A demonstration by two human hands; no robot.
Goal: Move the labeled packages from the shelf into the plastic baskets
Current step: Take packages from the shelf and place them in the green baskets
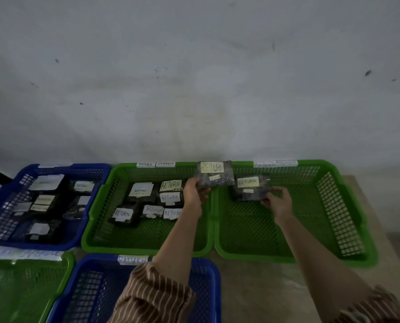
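While both hands carry packages, key relation noted against right green basket (348, 241). Left hand (195, 191) pinches RETURN package (214, 173) by its left end, long axis sideways, held over rim between this basket and neighbouring green basket (96, 220). Right hand (279, 201) grips second package (251, 187) at near edge, low inside basket's far-left corner, so I judge it nearer to release. Both forearms extended forward.
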